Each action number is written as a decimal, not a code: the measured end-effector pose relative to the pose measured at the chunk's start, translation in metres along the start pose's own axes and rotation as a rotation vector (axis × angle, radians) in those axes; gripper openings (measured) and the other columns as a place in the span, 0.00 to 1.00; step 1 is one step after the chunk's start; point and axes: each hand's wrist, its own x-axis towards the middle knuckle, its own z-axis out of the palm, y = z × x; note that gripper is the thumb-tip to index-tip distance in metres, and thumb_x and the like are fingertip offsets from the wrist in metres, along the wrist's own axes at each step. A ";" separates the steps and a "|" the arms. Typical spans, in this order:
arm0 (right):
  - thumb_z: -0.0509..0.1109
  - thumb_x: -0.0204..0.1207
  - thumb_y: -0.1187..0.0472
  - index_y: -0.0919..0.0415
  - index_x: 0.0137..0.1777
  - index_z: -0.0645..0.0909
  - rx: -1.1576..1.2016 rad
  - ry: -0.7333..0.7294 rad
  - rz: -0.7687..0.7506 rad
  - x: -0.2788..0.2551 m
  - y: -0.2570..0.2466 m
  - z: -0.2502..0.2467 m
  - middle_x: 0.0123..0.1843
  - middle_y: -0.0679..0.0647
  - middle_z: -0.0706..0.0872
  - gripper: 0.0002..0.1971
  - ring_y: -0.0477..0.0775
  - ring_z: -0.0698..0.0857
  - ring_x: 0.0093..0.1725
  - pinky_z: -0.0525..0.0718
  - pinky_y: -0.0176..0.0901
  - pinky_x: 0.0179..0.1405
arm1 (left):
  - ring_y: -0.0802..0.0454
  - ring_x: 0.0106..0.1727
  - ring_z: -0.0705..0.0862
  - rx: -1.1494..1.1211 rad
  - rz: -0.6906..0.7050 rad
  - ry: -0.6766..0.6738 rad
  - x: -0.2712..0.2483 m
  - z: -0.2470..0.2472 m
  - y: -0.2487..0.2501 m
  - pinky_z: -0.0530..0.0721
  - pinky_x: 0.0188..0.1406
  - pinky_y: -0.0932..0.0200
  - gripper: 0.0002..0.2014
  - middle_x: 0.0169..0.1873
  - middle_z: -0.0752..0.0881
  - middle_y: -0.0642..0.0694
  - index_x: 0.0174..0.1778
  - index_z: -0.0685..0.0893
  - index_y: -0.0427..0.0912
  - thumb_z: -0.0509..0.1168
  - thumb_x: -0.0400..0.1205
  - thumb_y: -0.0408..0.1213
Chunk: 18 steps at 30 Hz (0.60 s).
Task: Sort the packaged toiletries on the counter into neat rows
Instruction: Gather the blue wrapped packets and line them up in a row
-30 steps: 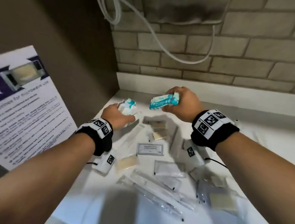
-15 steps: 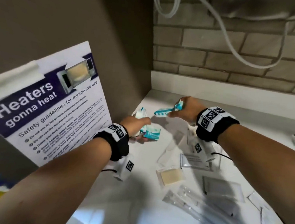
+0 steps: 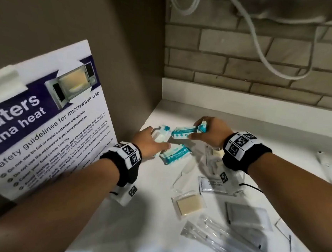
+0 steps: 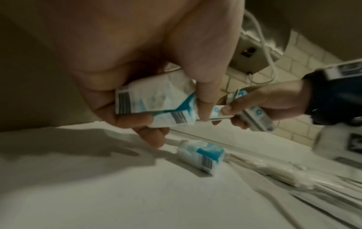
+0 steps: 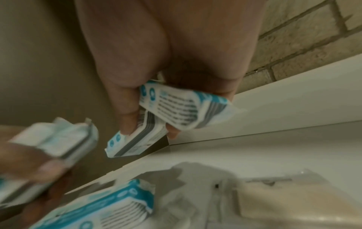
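Note:
Small white and teal wipe packs are the items in play. My left hand [image 3: 157, 140] grips two of them [image 4: 156, 105] just above the counter's back left corner. My right hand [image 3: 197, 131] pinches two more wipe packs [image 5: 176, 108], whose near end [image 3: 182, 131] almost touches the left hand's packs [image 3: 160, 134]. Another wipe pack [image 3: 175, 156] lies flat on the white counter [image 3: 153, 215] just below both hands, and it also shows in the left wrist view [image 4: 201, 156] and the right wrist view [image 5: 98, 207].
Clear sachets, a tan soap bar packet [image 3: 189, 204], a grey sachet [image 3: 247, 215] and long wrapped sticks [image 3: 231, 244] are scattered at the front right. A microwave safety poster [image 3: 40, 125] leans on the left wall. A white cable [image 3: 258, 43] hangs on the brick wall.
Both hands have moved left toward the back corner and come closer together. One wipe pack now lies on the counter below them.

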 end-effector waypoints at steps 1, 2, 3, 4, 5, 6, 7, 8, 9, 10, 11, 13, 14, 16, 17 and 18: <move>0.81 0.66 0.48 0.56 0.59 0.83 0.004 0.016 0.002 0.002 0.001 -0.001 0.46 0.54 0.85 0.23 0.53 0.81 0.42 0.73 0.38 0.42 | 0.53 0.48 0.85 0.108 0.061 -0.012 -0.003 -0.002 -0.002 0.86 0.34 0.64 0.29 0.51 0.83 0.56 0.58 0.75 0.54 0.82 0.65 0.49; 0.82 0.66 0.49 0.55 0.59 0.83 0.012 0.031 0.006 0.004 0.002 -0.002 0.47 0.54 0.86 0.23 0.54 0.82 0.42 0.75 0.38 0.42 | 0.53 0.48 0.84 0.214 0.129 -0.022 -0.007 -0.003 -0.002 0.85 0.41 0.63 0.32 0.52 0.83 0.56 0.62 0.76 0.55 0.82 0.65 0.51; 0.82 0.65 0.49 0.54 0.59 0.82 0.018 0.043 0.008 0.005 0.003 -0.002 0.47 0.54 0.86 0.23 0.54 0.83 0.43 0.77 0.39 0.42 | 0.53 0.48 0.84 0.313 0.185 -0.042 -0.011 -0.002 -0.002 0.85 0.45 0.61 0.33 0.51 0.84 0.57 0.62 0.76 0.56 0.81 0.63 0.53; 0.82 0.65 0.50 0.54 0.59 0.82 0.021 0.048 0.007 0.006 0.003 -0.002 0.48 0.54 0.86 0.23 0.55 0.84 0.43 0.79 0.39 0.43 | 0.53 0.47 0.85 0.395 0.224 -0.064 -0.014 0.001 -0.003 0.85 0.46 0.60 0.32 0.50 0.86 0.57 0.59 0.76 0.58 0.80 0.61 0.56; 0.83 0.65 0.52 0.54 0.59 0.82 0.018 0.051 0.005 0.007 0.003 -0.001 0.48 0.54 0.87 0.23 0.55 0.85 0.43 0.81 0.40 0.43 | 0.52 0.46 0.85 0.469 0.244 -0.075 -0.015 0.005 -0.002 0.83 0.43 0.60 0.32 0.49 0.87 0.57 0.58 0.76 0.60 0.79 0.60 0.58; 0.83 0.65 0.53 0.54 0.59 0.81 0.012 0.054 0.003 0.008 0.003 0.000 0.48 0.54 0.87 0.23 0.56 0.85 0.44 0.83 0.42 0.44 | 0.50 0.46 0.85 0.531 0.263 -0.081 -0.015 0.010 -0.001 0.80 0.40 0.61 0.31 0.49 0.87 0.56 0.58 0.75 0.62 0.78 0.61 0.58; 0.83 0.65 0.54 0.53 0.59 0.81 0.002 0.054 0.003 0.008 0.003 0.000 0.49 0.54 0.87 0.23 0.56 0.86 0.44 0.84 0.43 0.46 | 0.49 0.46 0.85 0.579 0.280 -0.077 -0.016 0.015 0.001 0.77 0.38 0.61 0.32 0.50 0.87 0.54 0.60 0.74 0.63 0.77 0.62 0.58; 0.83 0.65 0.54 0.53 0.59 0.81 -0.008 0.052 0.007 0.008 0.004 0.001 0.49 0.54 0.87 0.23 0.56 0.86 0.44 0.85 0.45 0.46 | 0.47 0.46 0.85 0.615 0.299 -0.065 -0.015 0.017 0.003 0.75 0.38 0.61 0.32 0.50 0.87 0.53 0.62 0.73 0.63 0.77 0.64 0.56; 0.83 0.64 0.55 0.53 0.58 0.81 -0.016 0.048 0.013 0.008 0.005 0.001 0.49 0.54 0.87 0.23 0.56 0.86 0.43 0.86 0.45 0.45 | 0.46 0.46 0.85 0.644 0.309 -0.055 -0.015 0.018 0.005 0.75 0.38 0.61 0.32 0.49 0.86 0.51 0.64 0.73 0.62 0.76 0.65 0.53; 0.83 0.64 0.55 0.52 0.58 0.81 -0.021 0.043 0.021 0.009 0.006 0.002 0.48 0.53 0.87 0.23 0.55 0.86 0.42 0.86 0.44 0.44 | 0.45 0.46 0.85 0.671 0.320 -0.055 -0.013 0.017 0.006 0.75 0.38 0.60 0.31 0.49 0.85 0.50 0.64 0.73 0.61 0.76 0.66 0.50; 0.83 0.64 0.55 0.52 0.57 0.81 -0.026 0.034 0.028 0.010 0.006 0.003 0.47 0.52 0.87 0.23 0.55 0.85 0.41 0.85 0.42 0.41 | 0.44 0.46 0.84 0.701 0.336 -0.067 -0.011 0.014 0.006 0.76 0.39 0.60 0.30 0.48 0.83 0.48 0.64 0.73 0.60 0.75 0.66 0.47; 0.84 0.63 0.54 0.52 0.57 0.81 -0.051 0.008 0.028 0.013 0.004 0.008 0.44 0.51 0.86 0.23 0.53 0.84 0.40 0.81 0.39 0.38 | 0.43 0.44 0.83 0.764 0.343 -0.100 -0.007 0.006 0.006 0.80 0.40 0.57 0.29 0.46 0.79 0.47 0.63 0.73 0.61 0.74 0.67 0.42; 0.84 0.63 0.54 0.51 0.56 0.82 -0.069 -0.018 0.021 0.015 0.001 0.011 0.44 0.50 0.85 0.23 0.53 0.83 0.40 0.78 0.38 0.36 | 0.43 0.44 0.83 0.781 0.341 -0.104 -0.005 0.002 0.005 0.82 0.41 0.56 0.29 0.47 0.79 0.47 0.62 0.74 0.61 0.74 0.66 0.40; 0.84 0.62 0.52 0.50 0.54 0.81 -0.099 -0.079 0.009 0.018 -0.007 0.021 0.44 0.49 0.86 0.21 0.52 0.83 0.42 0.75 0.37 0.37 | 0.43 0.44 0.84 0.790 0.343 -0.104 -0.004 -0.004 0.004 0.86 0.44 0.53 0.26 0.47 0.80 0.47 0.58 0.75 0.60 0.73 0.66 0.38; 0.84 0.62 0.52 0.49 0.52 0.80 -0.101 -0.109 0.009 0.020 -0.012 0.027 0.45 0.49 0.86 0.21 0.52 0.83 0.43 0.76 0.38 0.39 | 0.43 0.45 0.84 0.783 0.350 -0.097 -0.003 -0.006 0.002 0.86 0.44 0.53 0.25 0.48 0.80 0.47 0.57 0.75 0.60 0.73 0.66 0.38; 0.84 0.63 0.52 0.48 0.51 0.79 -0.097 -0.132 0.017 0.021 -0.014 0.033 0.47 0.49 0.86 0.20 0.52 0.83 0.45 0.77 0.39 0.40 | 0.44 0.48 0.84 0.770 0.364 -0.092 -0.003 -0.006 0.001 0.86 0.44 0.53 0.24 0.50 0.81 0.48 0.56 0.76 0.58 0.73 0.66 0.38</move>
